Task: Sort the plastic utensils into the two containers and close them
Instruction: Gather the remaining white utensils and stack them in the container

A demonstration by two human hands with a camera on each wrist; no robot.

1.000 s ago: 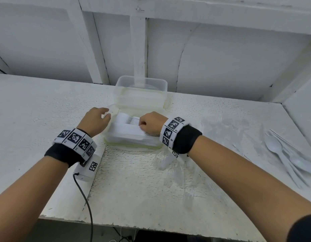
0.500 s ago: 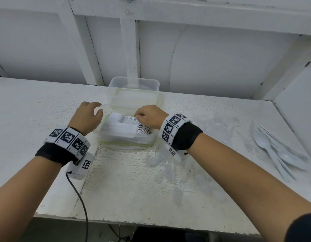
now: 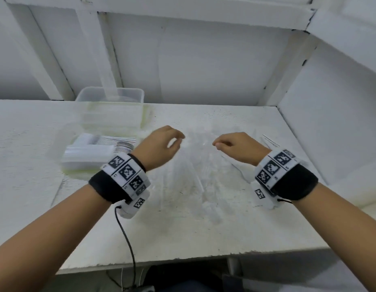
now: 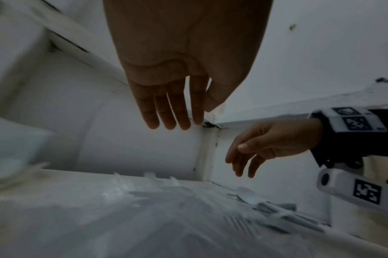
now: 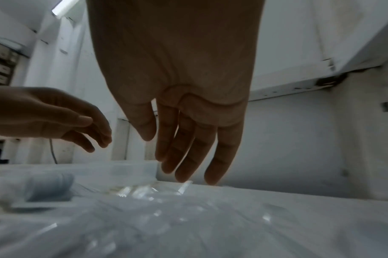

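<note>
Both hands have come away from the near clear plastic container (image 3: 88, 153) they were busy in half a second ago and now hang over the middle of the rough white desk (image 3: 24, 165).

From the head view, the left hand (image 3: 159, 147) hovers with fingers loosely bent and holds nothing, and the right hand (image 3: 237, 147) faces it a little apart, fingers likewise loosely curled and empty. Under and between them lies a scatter of clear plastic utensils (image 3: 195, 171), hard to make out against the white surface. That near container sits toward the desk's left side, a stack of white plastic utensils (image 3: 111, 143) inside it. A second clear plastic container (image 3: 111, 106) stands just behind it, near the desk's back edge. Thin white pieces (image 3: 269, 141) lie beyond the right hand, toward the right edge.

From the left wrist view, the left hand (image 4: 175, 83) has its fingers straight and together above the desk, gripping nothing; the right hand (image 4: 266, 144) shows beyond it, fingers drooping and relaxed.

From the right wrist view, the right hand (image 5: 184, 104) hangs with fingers extended downward just above the clear utensils (image 5: 140, 189), without plain contact. The left hand (image 5: 56, 117) sits at the left, loosely open, above the blurred containers (image 5: 113, 169).
</note>
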